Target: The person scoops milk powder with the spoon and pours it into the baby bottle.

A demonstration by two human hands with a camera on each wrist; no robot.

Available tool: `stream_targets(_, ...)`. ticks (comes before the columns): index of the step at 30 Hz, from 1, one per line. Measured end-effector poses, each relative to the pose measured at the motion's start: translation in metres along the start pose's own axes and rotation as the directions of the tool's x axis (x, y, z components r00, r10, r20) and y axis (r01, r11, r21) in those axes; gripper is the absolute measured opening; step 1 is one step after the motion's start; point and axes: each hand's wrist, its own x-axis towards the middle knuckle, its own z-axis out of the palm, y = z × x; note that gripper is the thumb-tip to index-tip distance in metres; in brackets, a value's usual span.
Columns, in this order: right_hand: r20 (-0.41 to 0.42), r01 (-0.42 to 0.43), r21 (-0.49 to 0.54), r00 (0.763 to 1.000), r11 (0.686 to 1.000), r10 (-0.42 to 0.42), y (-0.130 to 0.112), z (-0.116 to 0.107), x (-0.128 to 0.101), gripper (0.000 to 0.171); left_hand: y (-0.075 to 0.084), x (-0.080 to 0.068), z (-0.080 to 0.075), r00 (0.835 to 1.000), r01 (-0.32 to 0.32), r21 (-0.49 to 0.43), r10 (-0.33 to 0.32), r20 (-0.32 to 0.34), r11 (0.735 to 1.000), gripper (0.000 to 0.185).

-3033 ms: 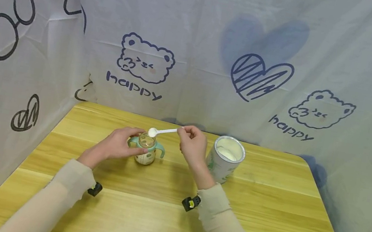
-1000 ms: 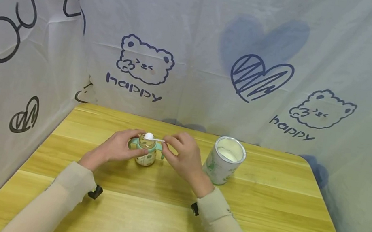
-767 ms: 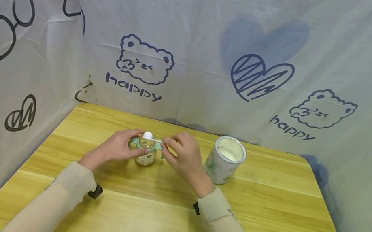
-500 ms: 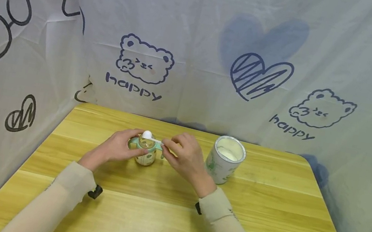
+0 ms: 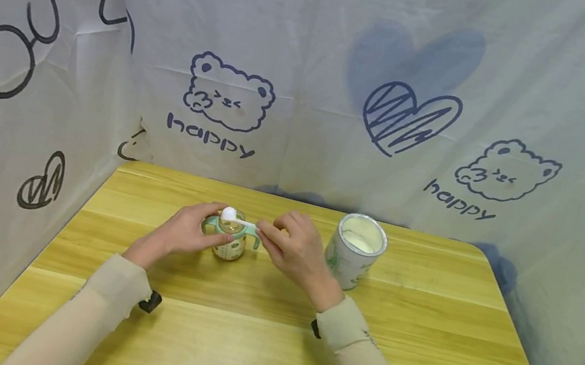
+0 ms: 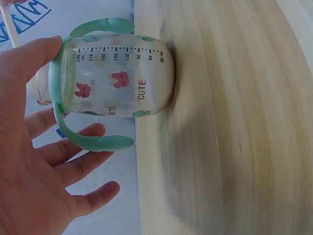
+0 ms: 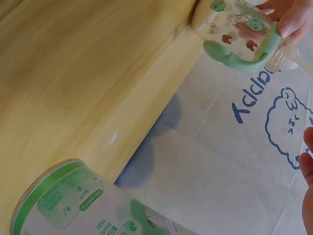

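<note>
My left hand (image 5: 182, 232) grips a clear baby bottle (image 5: 228, 250) by its green collar, thumb on the near side. The open-topped bottle stands upright on the table, its two green handles sticking out. In the left wrist view, whitish contents sit low in the bottle (image 6: 117, 73), and the other fingers spread beside a handle. My right hand (image 5: 295, 251) pinches the handle of a white measuring scoop (image 5: 229, 214). The bowl is tipped over at the bottle's mouth, rounded underside up. Right of that hand stands an open can of milk powder (image 5: 351, 263), pale powder inside.
The wooden table (image 5: 242, 342) carries the bottle and can, its back edge against a white printed curtain (image 5: 301, 164). Another curtain (image 5: 71, 81) hangs along the left side. In the right wrist view, the can (image 7: 73, 210) stands near the back edge.
Three seconds ago the scoop was held bowl-up with powder above the bottle. My right hand has moved left and turned it over; lately the bowl shifts slightly left. My left hand stays put.
</note>
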Motion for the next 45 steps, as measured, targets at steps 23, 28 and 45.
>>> stream_targets(23, 0.046, -0.425, 0.343, 0.898, 0.837, 0.437, -0.006, 0.0, 0.0, 0.011, -0.001, 0.001, 0.0, 1.0, -0.019, 0.01, 0.019, -0.013, 1.0, 0.075)
stream_targets(28, 0.15, -0.682, 0.496, 0.676, 0.537, 0.721, -0.009, -0.005, 0.004, 0.017, 0.001, 0.0, -0.001, 1.0, -0.013, 0.008, 0.013, -0.009, 1.0, 0.075)
stream_targets(45, 0.197, -0.768, 0.592, 0.431, 0.244, 0.88, -0.001, -0.022, 0.009, 0.019, 0.005, 0.0, -0.003, 1.0, 0.002, 0.049, -0.003, 0.004, 0.999, 0.081)
